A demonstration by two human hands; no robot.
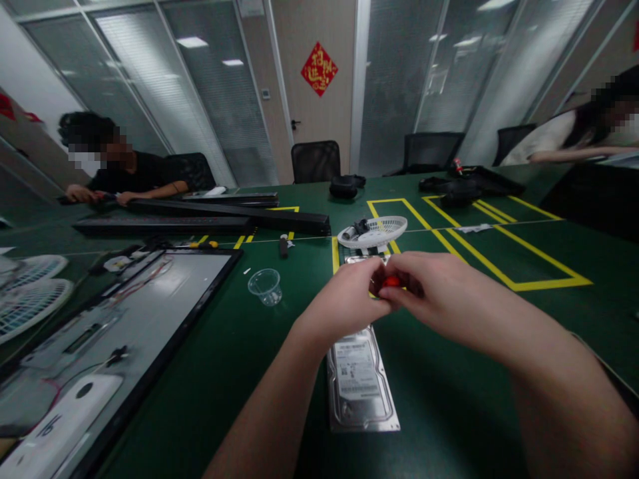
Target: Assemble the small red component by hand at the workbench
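Note:
In the middle of the head view, my left hand (pixel 349 293) and my right hand (pixel 439 286) meet with curled fingers. Between the fingertips a small red object (pixel 392 282) with dark parts shows. My right hand grips it; most of it is hidden, so its kind is unclear. The left fingers are closed against the right ones, and what they hold is hidden. Below the hands a silver hard drive (pixel 358 389) lies label up on the green table (pixel 449 419). Just beyond the hands stands a white slotted basket (pixel 387 234) with dark items in it.
A clear plastic cup (pixel 266 287) stands left of my hands. Farther left lies an opened flat panel (pixel 164 299) with wires. Long black bars (pixel 214 216) lie behind, near a seated person (pixel 134 169). Yellow tape (pixel 554 287) marks the table. Another person (pixel 564 136) sits far right.

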